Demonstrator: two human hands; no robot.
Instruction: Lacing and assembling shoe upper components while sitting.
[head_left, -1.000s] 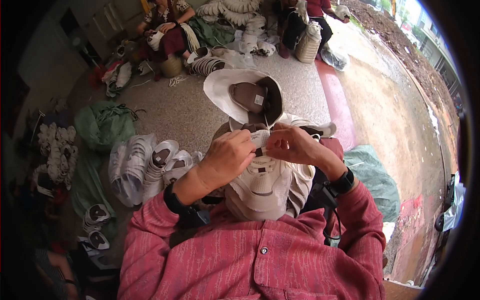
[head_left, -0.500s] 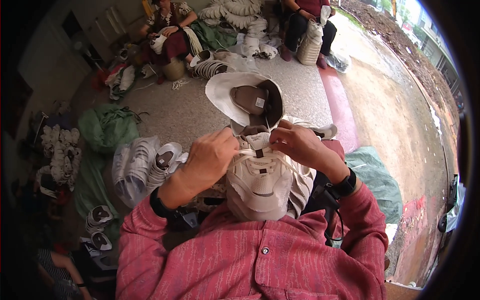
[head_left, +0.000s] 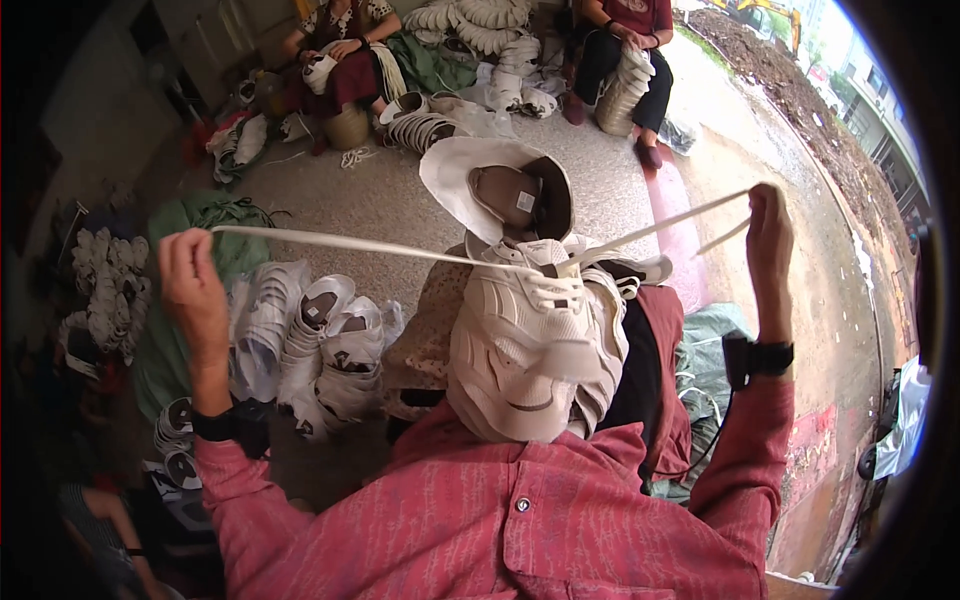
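In the head view, a cream shoe upper (head_left: 505, 345) sits right before the wearer's patterned red shirt (head_left: 430, 520), its toe toward the shirt. Out to its left, the left hand (head_left: 195, 285) has its fingers curled closed on a flat, woven pale lace (head_left: 370, 248); well to its right, the right hand (head_left: 770, 235) pinches the other length, a loose end dangling. Just beyond the upper, a brown-lined upper (head_left: 450, 185) stands mouth-up, partly covered by it, with a white label (head_left: 525, 202) whose print is too small to read. Nested uppers (head_left: 335, 355) stand to its left, crumpled green sacking (head_left: 710, 340) lies to its right, and two seated people (head_left: 345, 50) work well beyond it.
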